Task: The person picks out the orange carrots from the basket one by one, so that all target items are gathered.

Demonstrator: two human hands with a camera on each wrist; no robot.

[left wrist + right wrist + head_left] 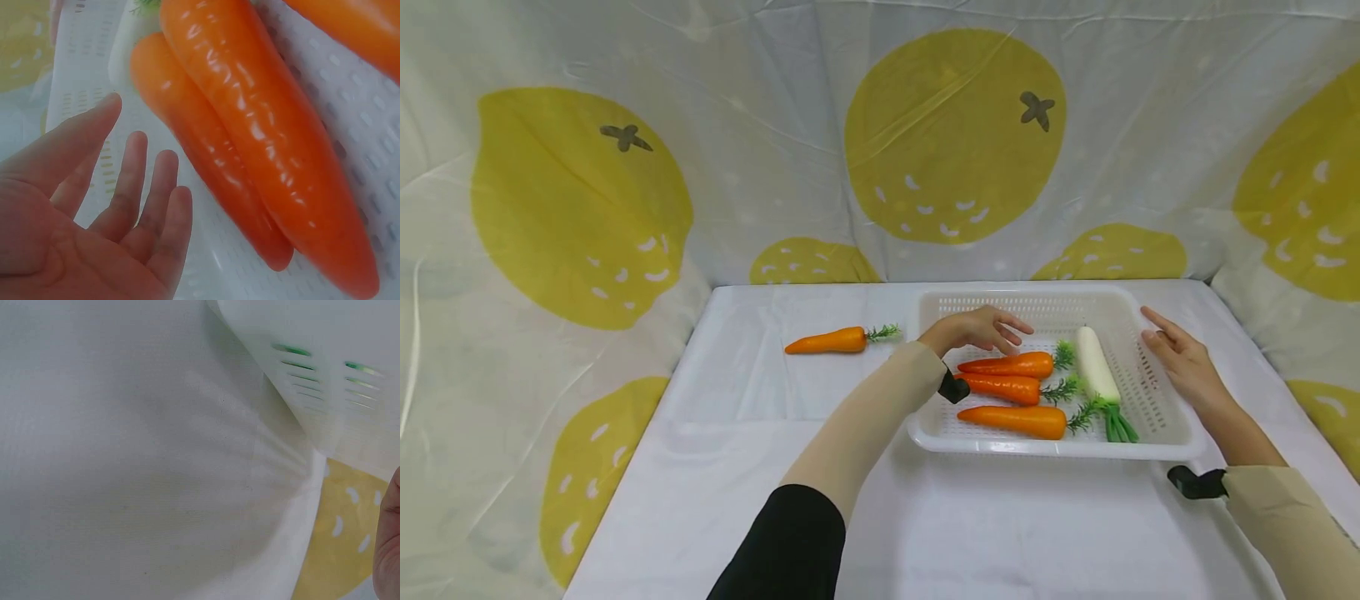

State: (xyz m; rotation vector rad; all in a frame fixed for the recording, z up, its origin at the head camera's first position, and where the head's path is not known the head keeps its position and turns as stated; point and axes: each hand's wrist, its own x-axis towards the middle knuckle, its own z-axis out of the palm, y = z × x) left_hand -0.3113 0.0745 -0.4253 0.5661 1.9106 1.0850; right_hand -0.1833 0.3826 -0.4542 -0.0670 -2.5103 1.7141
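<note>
My left hand [979, 328] is over the far left part of a white perforated basket [1037, 447], its fingers spread loosely and holding nothing. Close by its fingers in the left wrist view lie two carrots, a larger carrot [262, 137] and a partly covered carrot [194, 137]. Nearest the basket's front wall is another carrot [1015, 421]. A white radish [1097, 367] with green leaves lies to their right. At the basket's right rim is my right hand [1183, 358], fingers extended; only its edge [389, 540] shows in the right wrist view.
A single carrot [827, 341] lies outside the basket, on the white tablecloth [737, 467] to the left. Behind the table hangs a curtain [775, 167] printed with yellow lemons; it also closes in both sides.
</note>
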